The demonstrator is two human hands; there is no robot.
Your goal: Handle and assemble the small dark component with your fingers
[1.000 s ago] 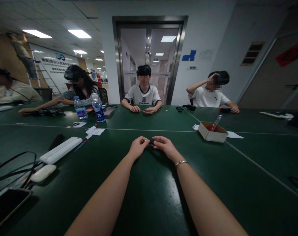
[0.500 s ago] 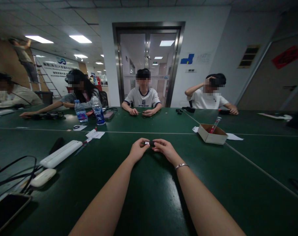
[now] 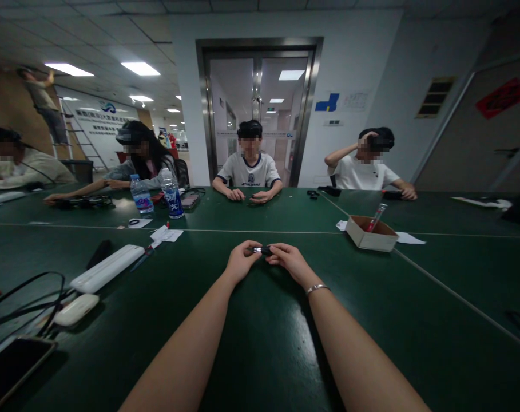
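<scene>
A small black-and-silver tube (image 3: 265, 250) lies level between my two hands, just over the green table (image 3: 260, 320). My left hand (image 3: 242, 260) is closed on its silver left end with thumb and fingers. On the black right end, my right hand (image 3: 289, 260) pinches with fingertips; a silver bracelet sits on that wrist. Fingers cover both ends of the tube, so I cannot tell its exact kind.
On the left are a white power strip (image 3: 107, 269), a white rounded case (image 3: 76, 310), black cables and a phone (image 3: 17, 372). Two bottles (image 3: 173, 194) stand farther back. An open box (image 3: 371, 236) holding a red-labelled tube is to the right. Several people sit opposite.
My hands and the tube stay almost in place, with a little more of the black end showing by my right fingers. The person at far left draws an outstretched hand slightly inward.
</scene>
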